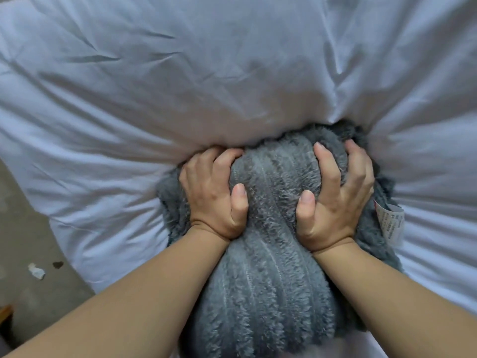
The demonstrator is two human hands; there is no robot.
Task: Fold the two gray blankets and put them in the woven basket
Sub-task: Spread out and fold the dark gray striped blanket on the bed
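A fluffy gray ribbed blanket [271, 254] is bunched into a thick bundle close under the camera, over the near edge of a white bed. My left hand [214, 197] grips the bundle's left side, fingers dug into the top. My right hand [338, 200] clamps the right side, thumb on the front. A white care label [391, 223] hangs from the blanket at the right. I cannot tell whether the bundle is one blanket or two. No woven basket is in view.
The white wrinkled duvet [206, 86] fills most of the view. At the lower left is a grey floor [31, 241] with a crumpled white scrap [36, 271] and a dark spot [58, 264]. A wooden corner [5, 313] shows at the left edge.
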